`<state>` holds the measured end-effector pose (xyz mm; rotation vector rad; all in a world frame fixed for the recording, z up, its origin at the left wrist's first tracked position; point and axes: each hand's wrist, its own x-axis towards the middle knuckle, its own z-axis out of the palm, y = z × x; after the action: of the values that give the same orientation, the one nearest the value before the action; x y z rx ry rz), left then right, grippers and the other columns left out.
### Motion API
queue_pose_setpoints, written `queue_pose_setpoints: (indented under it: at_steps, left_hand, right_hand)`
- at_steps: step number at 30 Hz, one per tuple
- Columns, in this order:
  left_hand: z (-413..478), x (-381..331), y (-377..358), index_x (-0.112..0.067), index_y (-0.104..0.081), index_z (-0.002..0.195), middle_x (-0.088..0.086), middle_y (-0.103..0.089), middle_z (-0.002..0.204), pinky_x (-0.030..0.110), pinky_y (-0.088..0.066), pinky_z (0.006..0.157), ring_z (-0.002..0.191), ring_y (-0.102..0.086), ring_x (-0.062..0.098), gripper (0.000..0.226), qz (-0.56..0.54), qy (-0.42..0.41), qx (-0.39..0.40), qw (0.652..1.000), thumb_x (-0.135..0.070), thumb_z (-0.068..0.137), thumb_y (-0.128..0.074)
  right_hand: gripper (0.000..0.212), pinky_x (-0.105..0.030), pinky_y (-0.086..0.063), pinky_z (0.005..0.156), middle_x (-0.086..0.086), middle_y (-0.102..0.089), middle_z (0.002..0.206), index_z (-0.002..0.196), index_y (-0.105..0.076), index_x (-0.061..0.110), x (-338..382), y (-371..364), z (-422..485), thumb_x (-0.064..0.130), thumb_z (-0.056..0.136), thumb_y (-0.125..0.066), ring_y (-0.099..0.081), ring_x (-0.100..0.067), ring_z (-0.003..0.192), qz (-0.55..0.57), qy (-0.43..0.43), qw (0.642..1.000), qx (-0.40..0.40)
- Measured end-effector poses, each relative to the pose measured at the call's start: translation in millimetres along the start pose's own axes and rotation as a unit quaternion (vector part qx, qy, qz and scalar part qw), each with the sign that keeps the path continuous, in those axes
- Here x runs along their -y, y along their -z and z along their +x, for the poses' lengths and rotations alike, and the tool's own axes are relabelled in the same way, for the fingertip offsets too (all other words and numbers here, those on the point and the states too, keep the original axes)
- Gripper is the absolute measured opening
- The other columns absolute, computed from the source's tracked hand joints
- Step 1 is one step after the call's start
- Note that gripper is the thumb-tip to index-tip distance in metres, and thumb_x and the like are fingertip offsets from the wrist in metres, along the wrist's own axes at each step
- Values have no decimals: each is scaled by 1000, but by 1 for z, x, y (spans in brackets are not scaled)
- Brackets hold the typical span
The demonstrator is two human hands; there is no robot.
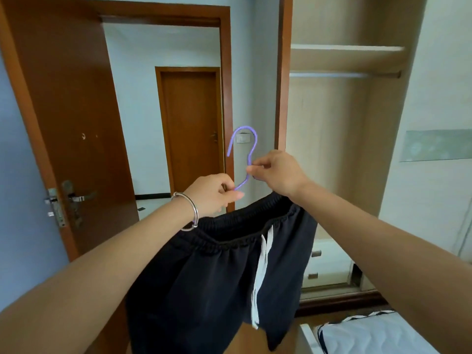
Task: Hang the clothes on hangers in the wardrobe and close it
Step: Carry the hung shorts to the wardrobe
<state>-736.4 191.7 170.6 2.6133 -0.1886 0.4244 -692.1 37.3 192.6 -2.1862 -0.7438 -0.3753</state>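
Note:
Black shorts (217, 282) with a white drawstring hang from a purple hanger (251, 146) held up in front of me. Only the hanger's hook and neck show; its arms are hidden by my hands and the waistband. My left hand (212, 194), with a silver bangle on the wrist, pinches the hanger's left shoulder just below the neck. My right hand (277, 172) pinches the neck of the hook. The open wardrobe (339, 139) stands to the right, its hanging rail (342, 75) bare, above and right of the hook.
A brown room door (63, 111) stands open at the left with its metal handle sticking out. Beyond it is a hallway with another closed door. White drawers (324, 264) sit low in the wardrobe. A bed corner with more clothing (370, 333) lies at bottom right.

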Motion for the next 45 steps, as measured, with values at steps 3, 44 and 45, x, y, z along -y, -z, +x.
queue_pose_setpoints:
  at_steps: [3,44,45]
  left_hand:
    - [34,19,-7,-13,-59,97,-6,-51,66,17,-34,50,53,-44,6,26,1,-12,-12,1000,-35,94,-45]
    - [554,178,-90,1,-54,75,27,-64,81,21,-35,58,61,-48,17,35,-123,-162,-120,972,-30,91,-51]
    - [561,178,-96,0,-56,76,21,-63,75,13,-32,52,56,-47,11,34,-144,-168,-108,969,-30,91,-52]
  right_hand:
    - [40,-15,-34,61,13,-41,62,49,-49,30,-18,-11,32,28,88,-60,-42,-4,62,16,6,1000,-5]
    - [30,-30,-43,58,-5,-54,50,61,-51,7,-287,-55,404,22,86,-44,-46,-19,46,-61,-195,965,-162]
    - [30,-30,-42,59,-5,-56,53,60,-49,8,-294,-54,401,22,86,-43,-47,-20,49,-91,-194,967,-141]
